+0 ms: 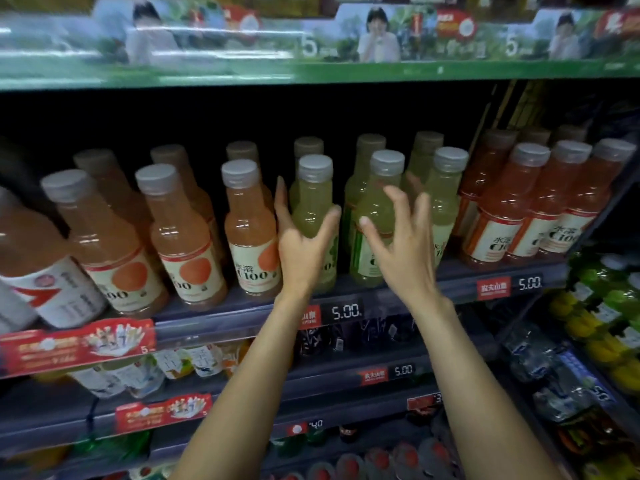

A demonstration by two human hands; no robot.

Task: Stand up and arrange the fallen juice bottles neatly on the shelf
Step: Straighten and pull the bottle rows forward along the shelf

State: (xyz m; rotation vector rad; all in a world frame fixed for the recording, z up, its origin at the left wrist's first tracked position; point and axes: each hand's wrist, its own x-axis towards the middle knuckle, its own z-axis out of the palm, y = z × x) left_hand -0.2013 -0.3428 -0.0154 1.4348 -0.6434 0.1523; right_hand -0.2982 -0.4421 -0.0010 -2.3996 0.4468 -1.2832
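A shop shelf with a dark price rail along its front edge is seen under a green banner printed with pictures. Rows of juice bottles are stood upright on it, all with grey caps.

At the far left, a bottle with a red and white label is partly cut off by the picture edge. Next to it, orange juice bottles are lined up in several rows from front to back, leaning a little in the wide-angle view.

In the middle, a front lime-green bottle is held by the left hand: the thumb is curled round its right side and the fingers are laid up along its left side, so the body is gripped between them. It is stood upright at the shelf's front edge, just beside the nearest orange one.

Just right of it, a second lime-green bottle is stood upright. The right hand is held in front of it with the fingers spread wide and lightly bent; whether the thumb tip touches the bottle cannot be told. Further green bottles are seen behind and beside it.

At the right, pink-red juice bottles are packed close together. White price tags reading 5.00 are fixed to the rail. Lower shelves with other drinks are seen below, blurred.
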